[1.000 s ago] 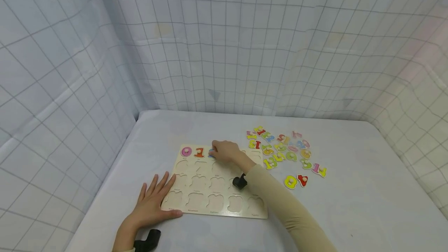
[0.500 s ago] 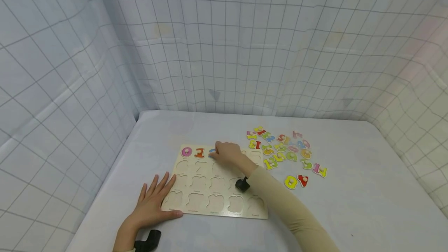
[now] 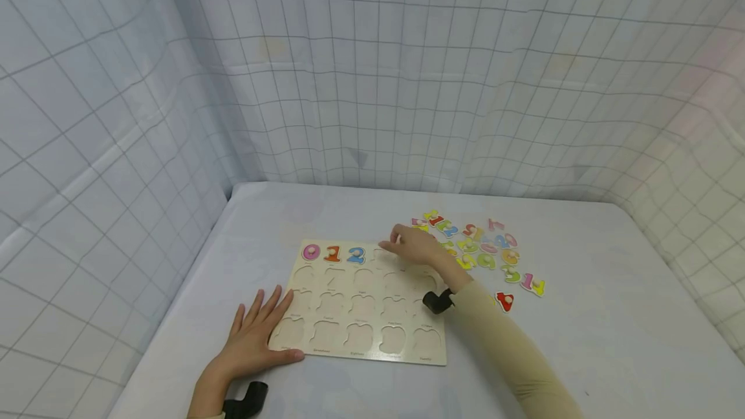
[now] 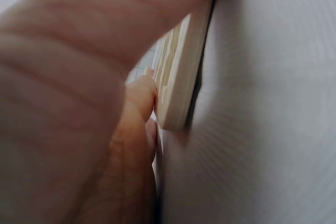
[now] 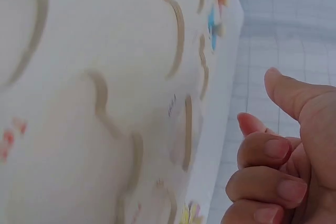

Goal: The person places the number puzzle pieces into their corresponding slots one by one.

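Note:
A pale wooden number puzzle board (image 3: 384,357) lies on the white table. A pink 0 (image 3: 311,252), an orange 1 (image 3: 332,253) and a blue 2 (image 3: 356,255) sit in its top row. My left hand (image 3: 253,338) rests with straight, spread fingers at the board's left edge, thumb along the near corner; the left wrist view shows the board's side (image 4: 184,90) beside the fingers. My right hand (image 3: 416,246) is over the board's top right, holding nothing. In the right wrist view its fingers (image 5: 262,182) curl loosely, thumb apart, beyond several bare recesses.
Loose number pieces (image 3: 487,261) lie in a cluster right of the board, a few hidden behind my right hand. A red 4 (image 3: 504,302) lies nearer, beside my sleeve (image 3: 500,335), which covers most of a yellow piece. Grid-patterned white cloth (image 3: 372,83) hangs around the table.
My right hand has let go of the blue 2 and moved right, toward the loose pieces. The 2 now shows fully in the top row. My left hand has stayed put.

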A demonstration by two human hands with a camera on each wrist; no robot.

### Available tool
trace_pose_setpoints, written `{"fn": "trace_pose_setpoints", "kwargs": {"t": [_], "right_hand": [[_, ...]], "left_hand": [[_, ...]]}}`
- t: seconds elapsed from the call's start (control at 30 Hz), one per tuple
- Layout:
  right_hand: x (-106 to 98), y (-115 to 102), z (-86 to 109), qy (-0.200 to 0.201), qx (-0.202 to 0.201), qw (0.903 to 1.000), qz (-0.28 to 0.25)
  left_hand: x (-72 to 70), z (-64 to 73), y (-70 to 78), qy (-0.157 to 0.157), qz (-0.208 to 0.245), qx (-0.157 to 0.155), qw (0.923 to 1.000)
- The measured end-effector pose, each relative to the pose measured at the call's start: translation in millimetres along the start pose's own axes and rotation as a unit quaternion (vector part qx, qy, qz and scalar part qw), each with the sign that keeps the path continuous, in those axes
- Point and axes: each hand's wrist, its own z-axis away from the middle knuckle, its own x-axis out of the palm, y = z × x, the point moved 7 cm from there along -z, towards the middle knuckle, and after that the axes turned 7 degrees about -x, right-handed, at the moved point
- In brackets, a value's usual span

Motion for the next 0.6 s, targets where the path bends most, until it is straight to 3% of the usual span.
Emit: {"fn": "trace_pose_setpoints", "kwargs": {"t": [0.2,0.4,0.6], "right_hand": [[-34,47,32.3,0.031,0.025,0.9987,-0.032],[-66,96,72.7,0.04,0.101,0.9939,0.019],[-82,132,107.6,0.021,0.155,0.9862,0.054]], "left_hand": [[-0.2,0.1,2.3,0.0,0.002,0.002,1.0],[0.1,0.8,1.4,-0.003,0.004,0.0,1.0],[0.9,0.7,-0.8,-0.001,0.002,-0.003,1.0]]}}
